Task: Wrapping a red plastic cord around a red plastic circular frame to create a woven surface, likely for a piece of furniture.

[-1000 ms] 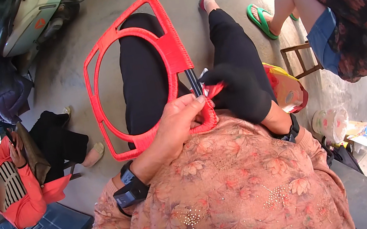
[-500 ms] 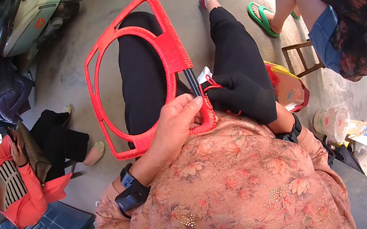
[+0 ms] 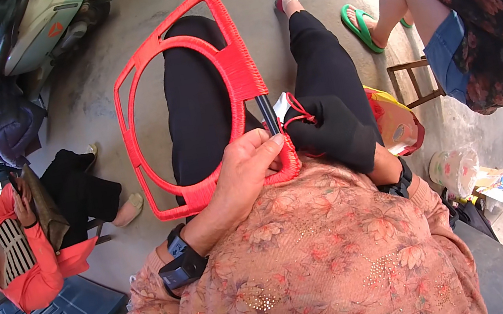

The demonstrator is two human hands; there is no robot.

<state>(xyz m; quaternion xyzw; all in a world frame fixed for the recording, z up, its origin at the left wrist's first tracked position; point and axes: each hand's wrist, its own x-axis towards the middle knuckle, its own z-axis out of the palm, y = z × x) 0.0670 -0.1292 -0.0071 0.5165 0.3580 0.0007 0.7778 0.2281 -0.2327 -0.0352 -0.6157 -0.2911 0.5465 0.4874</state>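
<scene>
A flat frame [image 3: 238, 68] wrapped in red cord, with a large ring inside a rectangular outline, leans over my left thigh. Near its lower right corner a short stretch of black tube [image 3: 268, 113] shows bare between wrapped parts. My bare left hand [image 3: 243, 168] is closed on that corner, thumb pressed against the tube. Beside it, my right hand [image 3: 336, 132] wears a black glove, its fingers curled round a loose strand of red cord [image 3: 301, 110]. Something white [image 3: 283, 106] lies just behind the cord, partly hidden. The glove covers the exact finger grip.
On the left sits a person in a coral jacket [image 3: 48, 260]. Another person in a dark floral top [image 3: 491, 27] sits on a wooden stool [image 3: 414, 81] at right. A yellow and red bag [image 3: 397, 121] stands by my right leg, a plastic tub [image 3: 454, 168] beyond it.
My gloved right hand has shifted slightly, and the red cord loop now stands higher beside the tube. My left hand keeps its hold on the frame's corner.
</scene>
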